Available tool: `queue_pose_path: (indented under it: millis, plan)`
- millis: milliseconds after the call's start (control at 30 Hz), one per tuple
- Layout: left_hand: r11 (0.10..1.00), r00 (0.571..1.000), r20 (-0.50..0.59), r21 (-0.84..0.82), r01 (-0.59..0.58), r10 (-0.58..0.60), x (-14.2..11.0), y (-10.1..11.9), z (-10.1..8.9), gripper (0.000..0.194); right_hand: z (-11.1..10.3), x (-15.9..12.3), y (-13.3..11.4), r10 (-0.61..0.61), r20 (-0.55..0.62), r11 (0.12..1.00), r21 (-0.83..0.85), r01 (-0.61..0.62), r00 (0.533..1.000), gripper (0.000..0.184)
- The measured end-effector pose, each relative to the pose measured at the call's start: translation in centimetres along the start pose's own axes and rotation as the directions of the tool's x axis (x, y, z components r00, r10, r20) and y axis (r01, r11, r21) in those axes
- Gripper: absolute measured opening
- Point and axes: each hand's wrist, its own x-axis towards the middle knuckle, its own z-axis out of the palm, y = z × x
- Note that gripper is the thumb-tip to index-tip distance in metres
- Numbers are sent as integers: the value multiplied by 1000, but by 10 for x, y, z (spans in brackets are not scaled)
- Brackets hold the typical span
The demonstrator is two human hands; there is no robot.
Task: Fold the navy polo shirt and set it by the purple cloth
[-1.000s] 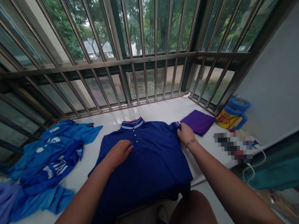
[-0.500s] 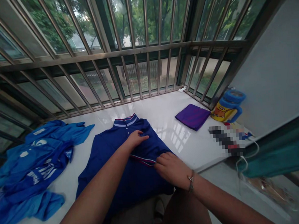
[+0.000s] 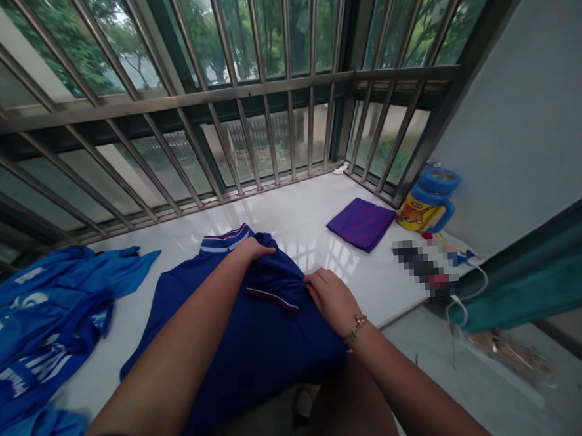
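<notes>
A dark blue polo shirt (image 3: 260,351) with a striped collar lies front up on the white ledge, its lower part hanging toward me. Just below the collar, my left hand (image 3: 253,248) is closed on the cloth near the shoulder; its fingertips are partly hidden. My right hand (image 3: 333,301), with a bracelet at the wrist, pinches the shirt's right side edge. Between the hands, a sleeve with a red-and-white striped cuff (image 3: 273,299) lies folded across the chest.
Several bright blue printed shirts (image 3: 46,325) lie heaped at the left. To the right are a folded purple cloth (image 3: 362,223), a blue-and-yellow mug (image 3: 428,200) and a blurred-out dark object (image 3: 419,263) on the white ledge (image 3: 295,208). Metal bars (image 3: 244,92) run along the window behind.
My right hand has moved up along the shirt's side, from beside the cuff to the edge above it. My left hand has closed near the collar. The view has shifted right.
</notes>
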Motion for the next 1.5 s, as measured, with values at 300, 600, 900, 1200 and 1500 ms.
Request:
queue_pose_path:
  millis: [300,600,900,1200,1500]
  plan:
    - [963,978,209,-266,35,23,18,24,0,26,8,-13,12,-143,-51,988,51,146,988,22]
    - [862,948,7,-417,-288,320,11,48,22,75,3,-7,18,67,-46,987,-142,-72,997,38]
    - [863,837,-229,25,-505,496,-79,-13,31,38,11,-10,-17,-83,129,990,-104,97,988,51]
    - [912,921,-250,357,-201,300,-188,-235,40,71,52,-34,-31,-5,116,984,-175,26,993,74]
    - [951,943,-287,298,-81,170,-208,-257,60,70,64,-37,-42,9,185,965,-259,40,983,71]
